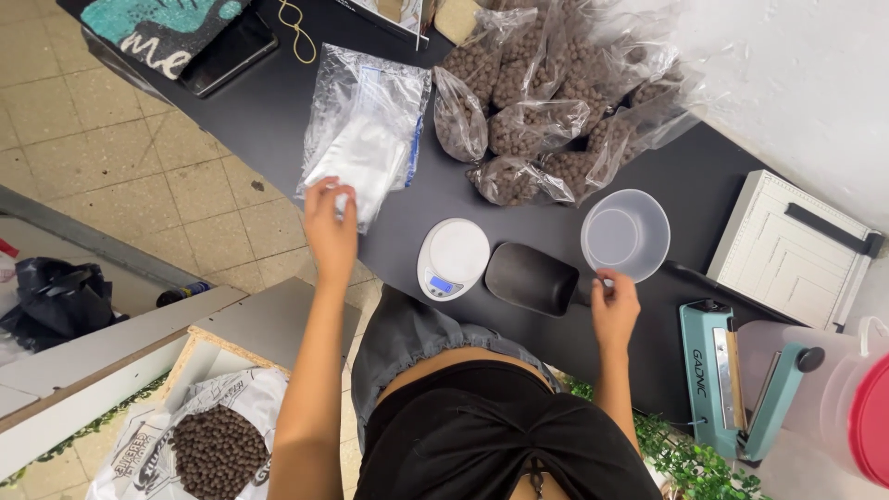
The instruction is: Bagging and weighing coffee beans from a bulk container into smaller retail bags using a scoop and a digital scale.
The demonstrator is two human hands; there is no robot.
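Left of the scale (453, 258): left hand (331, 227) pinching flimsy, slippery plastic bags (363, 139) at near edge; right hand (615, 306) gripping scoop (533, 278) handle.

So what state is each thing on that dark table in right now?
Left hand: fingers pinching the stack of empty clear bags.
Right hand: fingertips on the rim of the clear bowl, which is empty and upright.
Small scale: nothing on it, display lit.
Dark scoop: lying empty.
Filled bags: full of brown pellets, piled.
Teal sealer: arm raised.
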